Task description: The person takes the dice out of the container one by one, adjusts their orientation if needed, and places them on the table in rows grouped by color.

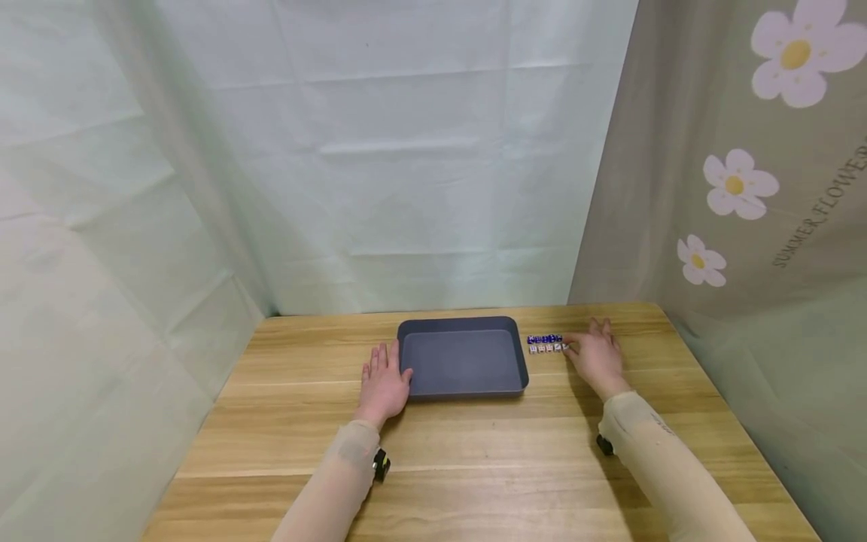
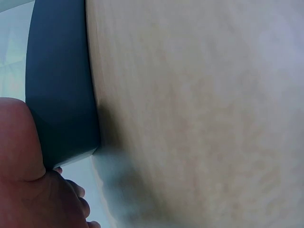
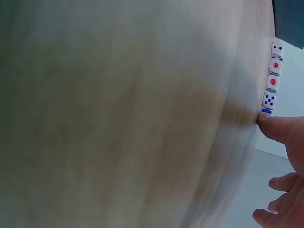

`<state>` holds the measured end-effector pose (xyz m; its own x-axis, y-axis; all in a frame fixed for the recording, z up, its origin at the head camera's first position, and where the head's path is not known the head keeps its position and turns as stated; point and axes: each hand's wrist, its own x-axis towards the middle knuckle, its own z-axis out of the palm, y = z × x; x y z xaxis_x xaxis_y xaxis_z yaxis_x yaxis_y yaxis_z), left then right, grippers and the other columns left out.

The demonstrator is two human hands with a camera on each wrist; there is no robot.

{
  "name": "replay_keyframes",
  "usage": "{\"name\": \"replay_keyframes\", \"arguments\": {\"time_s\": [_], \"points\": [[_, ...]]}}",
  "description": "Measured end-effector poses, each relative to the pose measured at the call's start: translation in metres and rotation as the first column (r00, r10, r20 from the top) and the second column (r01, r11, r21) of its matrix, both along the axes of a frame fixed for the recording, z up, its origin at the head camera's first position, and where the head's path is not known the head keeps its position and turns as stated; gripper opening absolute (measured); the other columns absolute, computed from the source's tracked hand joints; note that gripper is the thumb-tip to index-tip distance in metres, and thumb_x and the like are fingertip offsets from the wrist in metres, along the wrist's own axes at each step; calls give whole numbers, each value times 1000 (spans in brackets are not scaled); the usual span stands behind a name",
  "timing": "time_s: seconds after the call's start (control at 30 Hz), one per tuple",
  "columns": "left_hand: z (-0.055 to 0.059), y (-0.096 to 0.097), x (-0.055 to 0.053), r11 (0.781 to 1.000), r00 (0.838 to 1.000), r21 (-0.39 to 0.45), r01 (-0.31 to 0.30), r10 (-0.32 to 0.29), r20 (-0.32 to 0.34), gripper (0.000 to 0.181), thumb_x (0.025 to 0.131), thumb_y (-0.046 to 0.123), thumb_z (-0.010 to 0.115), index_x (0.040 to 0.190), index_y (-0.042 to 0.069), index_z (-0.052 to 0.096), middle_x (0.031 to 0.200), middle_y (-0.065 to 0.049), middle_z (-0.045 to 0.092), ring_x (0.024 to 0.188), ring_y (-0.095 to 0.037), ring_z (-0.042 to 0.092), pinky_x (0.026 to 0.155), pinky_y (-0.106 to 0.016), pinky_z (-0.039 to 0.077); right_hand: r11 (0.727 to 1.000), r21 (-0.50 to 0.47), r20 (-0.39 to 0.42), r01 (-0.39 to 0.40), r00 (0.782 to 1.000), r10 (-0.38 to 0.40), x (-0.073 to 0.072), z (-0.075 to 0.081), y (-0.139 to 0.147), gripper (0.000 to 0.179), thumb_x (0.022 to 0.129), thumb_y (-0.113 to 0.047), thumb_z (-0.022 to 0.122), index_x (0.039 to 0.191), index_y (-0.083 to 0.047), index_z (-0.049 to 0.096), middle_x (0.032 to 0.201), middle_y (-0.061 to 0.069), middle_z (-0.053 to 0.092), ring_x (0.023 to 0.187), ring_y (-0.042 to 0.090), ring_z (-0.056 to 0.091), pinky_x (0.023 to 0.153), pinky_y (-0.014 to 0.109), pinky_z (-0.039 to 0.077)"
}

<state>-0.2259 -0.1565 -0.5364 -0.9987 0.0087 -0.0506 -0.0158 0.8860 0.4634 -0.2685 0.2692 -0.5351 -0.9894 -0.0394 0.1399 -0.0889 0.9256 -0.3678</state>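
A dark grey tray [image 1: 460, 395] lies on the wooden table. My left hand [image 1: 384, 384] rests at the tray's left side, fingers straight, thumb by the rim. In the left wrist view the thumb lies against the tray wall [image 2: 61, 85]. Right of the tray are two short rows of dice: blue dice [image 1: 544, 339] behind, white dice [image 1: 545, 348] in front. At the right end of the white row, my right hand [image 1: 597, 361] pinches a white die [image 3: 266, 111] between thumb and index finger. Its other fingers are spread, and the die is partly hidden.
The wooden table [image 1: 474, 467] reaches back to a pale hanging curtain [image 1: 406, 188]. A flower-printed cloth [image 1: 677, 113] hangs on the right side. Small black devices are strapped at both wrists.
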Motion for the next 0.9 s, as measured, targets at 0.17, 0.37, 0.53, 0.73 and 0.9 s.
{"name": "replay_keyframes", "arguments": {"time_s": [0.17, 0.37, 0.53, 0.73, 0.9], "points": [[0, 2, -1, 1000, 1000, 1, 4, -4, 11, 72, 114, 28, 51, 172, 5, 15, 175, -28, 11, 163, -44, 6, 129, -63, 8, 1000, 14, -21, -1, 1000, 1, 0, 0, 2, 30, 99, -18, 78, 128, -10, 78, 163, 43, 27, 151, 69, 12, 117, 78, 23], [-4, 2, -4, 1000, 1000, 6, 6, -7, 27, 72, 115, 32, 46, 172, 7, 11, 176, -27, 7, 164, -42, 1, 129, -63, 4, 1000, 22, -21, 1, 1000, -1, 3, 3, 4, 37, 98, -21, 78, 133, -7, 74, 163, 43, 27, 150, 69, 13, 115, 80, 24], [-4, 0, -4, 1000, 1000, 25, 2, -1, -27, 74, 113, 36, 51, 171, 4, 17, 175, -30, 9, 163, -45, 4, 127, -68, 5, 1000, 9, -24, -8, 1000, 8, 11, 16, 3, 46, 103, -30, 72, 142, -5, 68, 162, 45, 24, 150, 69, 12, 115, 80, 23], [-5, -8, -4, 999, 993, 39, 0, 4, -117, 81, 111, 45, 55, 168, -2, 23, 174, -31, 13, 162, -47, 10, 123, -73, 12, 999, -7, -15, -46, 999, 46, 28, 28, 4, 55, 108, -36, 65, 152, -5, 58, 164, 45, 17, 151, 70, 8, 116, 81, 19], [-3, -12, 2, 996, 988, 89, 6, 8, -153, 81, 112, 51, 49, 169, 0, 22, 176, -26, 11, 162, -45, 8, 123, -74, 11, 998, 12, 32, -64, 997, 63, 45, 29, 7, 68, 109, -45, 60, 161, -5, 45, 167, 44, 7, 150, 71, 0, 115, 83, 13]]}}
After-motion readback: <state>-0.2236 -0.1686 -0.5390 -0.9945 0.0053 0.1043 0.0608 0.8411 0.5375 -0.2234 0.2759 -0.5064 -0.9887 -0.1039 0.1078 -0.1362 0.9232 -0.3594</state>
